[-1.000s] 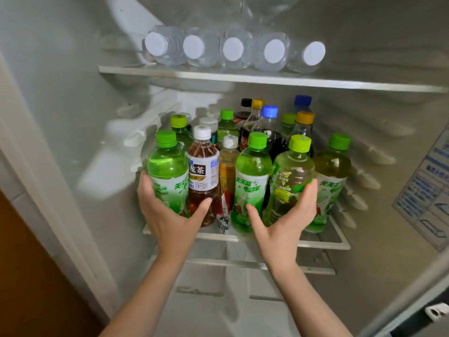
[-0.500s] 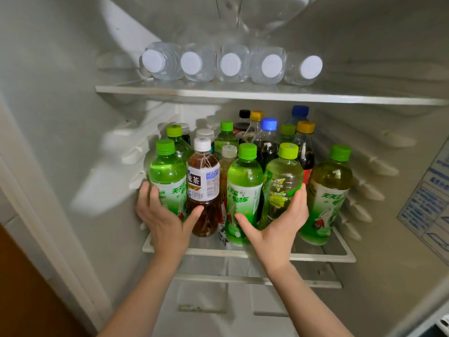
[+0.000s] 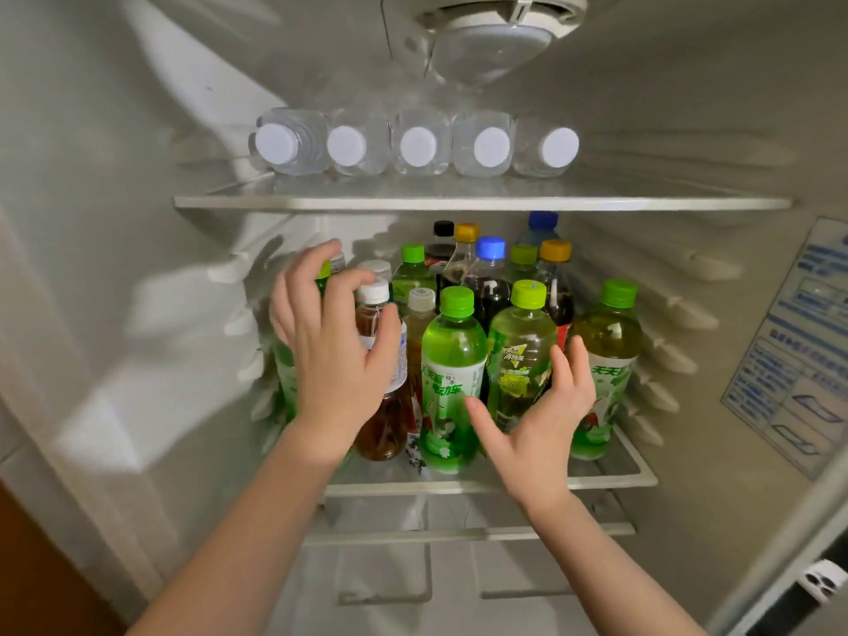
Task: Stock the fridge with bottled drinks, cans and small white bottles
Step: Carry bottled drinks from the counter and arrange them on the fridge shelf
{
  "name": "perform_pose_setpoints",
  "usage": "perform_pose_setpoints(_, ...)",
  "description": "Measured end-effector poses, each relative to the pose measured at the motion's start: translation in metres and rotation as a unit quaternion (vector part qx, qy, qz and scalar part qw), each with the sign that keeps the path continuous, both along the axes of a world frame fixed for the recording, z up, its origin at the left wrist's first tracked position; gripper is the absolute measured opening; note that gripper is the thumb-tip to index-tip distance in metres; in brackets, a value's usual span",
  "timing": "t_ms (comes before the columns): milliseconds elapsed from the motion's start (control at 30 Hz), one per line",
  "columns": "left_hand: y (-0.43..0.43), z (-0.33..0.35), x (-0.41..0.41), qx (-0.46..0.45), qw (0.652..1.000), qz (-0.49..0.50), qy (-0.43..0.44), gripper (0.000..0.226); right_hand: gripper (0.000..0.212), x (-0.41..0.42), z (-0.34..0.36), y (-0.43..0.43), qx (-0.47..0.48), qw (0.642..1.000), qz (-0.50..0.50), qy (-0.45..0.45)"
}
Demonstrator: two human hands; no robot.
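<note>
**Two bare hands at a fridge shelf crowded with drink bottles**

View down into an open white fridge, with both bare forearms stretched forward from the bottom edge.

Left hand raised high and slightly blurred, back toward the camera, fingers loosely bent and fanned apart, wrapped round nothing. In front of a green plastic bottle at the left end and a brown tea bottle with a white cap, thumb across the tea bottle's white label. Contact with either bottle unclear.

Right hand lower, fingers straight and spread, pinching nothing. Thumb out to the left over the lower part of a bright green bottle with a green cap. Palm in front of a yellow-green bottle with a lime cap. Fingertips up beside an olive-green bottle with a green cap.

On the lower glass shelf with a white rim, all of these upright and packed close. Behind them a dark cola-coloured bottle with a blue cap, plus yellow, black, blue and green caps further back.

On the upper glass shelf, five clear water bottles on their sides, side by side, white caps facing outward.

White Chinese characters on the green labels, too small to read with certainty. On the right wall, a blue-printed sticker, its text too small to read.
</note>
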State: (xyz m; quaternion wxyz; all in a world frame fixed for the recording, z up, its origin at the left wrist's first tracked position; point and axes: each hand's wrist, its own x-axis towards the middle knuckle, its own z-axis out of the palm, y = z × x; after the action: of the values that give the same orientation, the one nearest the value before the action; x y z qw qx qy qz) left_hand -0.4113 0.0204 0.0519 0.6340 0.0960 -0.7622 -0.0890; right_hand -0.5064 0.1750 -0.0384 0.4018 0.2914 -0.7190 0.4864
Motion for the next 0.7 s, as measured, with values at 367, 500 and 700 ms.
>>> perform_pose_setpoints(367, -0.022, 0.087, -0.067, 0.106, 0.900, -0.155, -0.393, 0.026, 0.033, -0.016, 0.105, 0.020, 0.091, 0.993, -0.033, 0.064)
perform_pose_setpoints(500, -0.019, 0.090, -0.098, 0.179, 0.879, -0.154, -0.413, 0.026, 0.035, -0.026, 0.122, 0.020, 0.141, 0.988, -0.053, 0.014)
perform_pose_setpoints(700, -0.011, 0.102, -0.135, 0.152, 0.844, -0.189, -0.479, 0.020, 0.041, -0.042, 0.126, 0.034, 0.166, 0.983, -0.058, -0.050)
